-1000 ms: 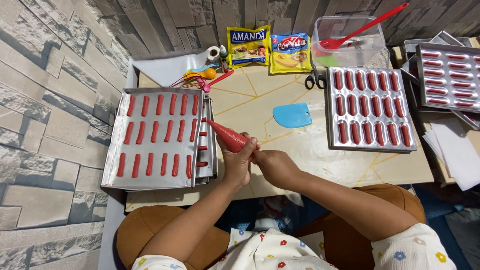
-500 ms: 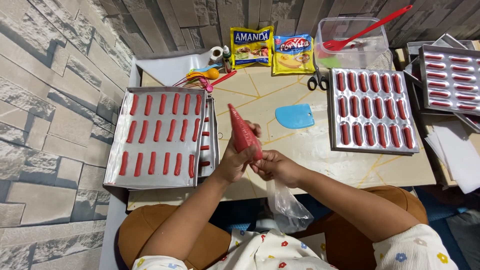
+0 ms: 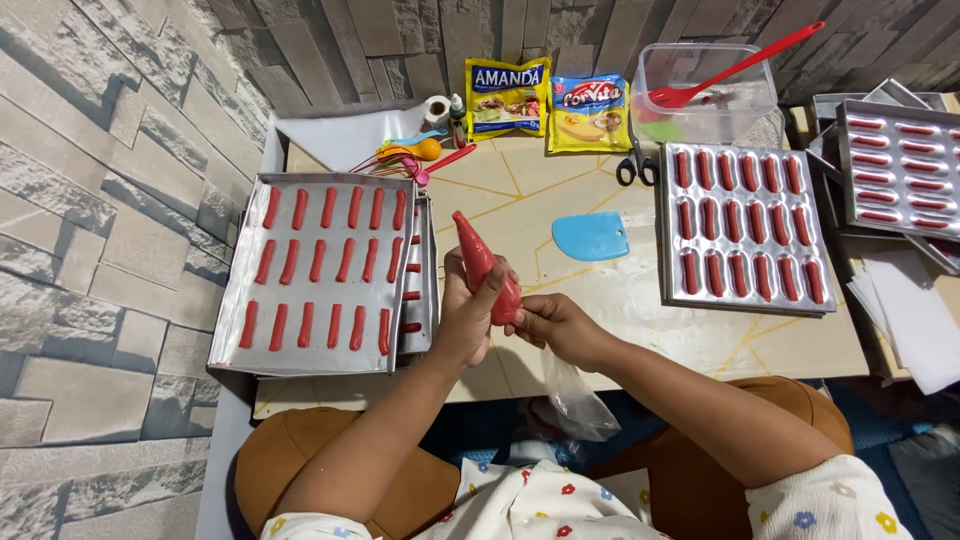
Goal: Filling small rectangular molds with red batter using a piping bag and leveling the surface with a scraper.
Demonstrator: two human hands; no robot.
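While the left hand (image 3: 468,312) wraps around a red piping bag (image 3: 484,266) and the right hand (image 3: 556,326) pinches its clear tail, the bag points up over the desk (image 3: 560,200), with a yellow-and-blue packet (image 3: 506,97) and a yellow packet (image 3: 588,112) standing beyond it, a blue scraper (image 3: 591,236) between.

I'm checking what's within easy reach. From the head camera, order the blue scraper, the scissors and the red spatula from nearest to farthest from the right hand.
1. Blue scraper, just up and right of the right hand.
2. Scissors, farther back beside the filled tray.
3. Red spatula, in the clear tub at the back.
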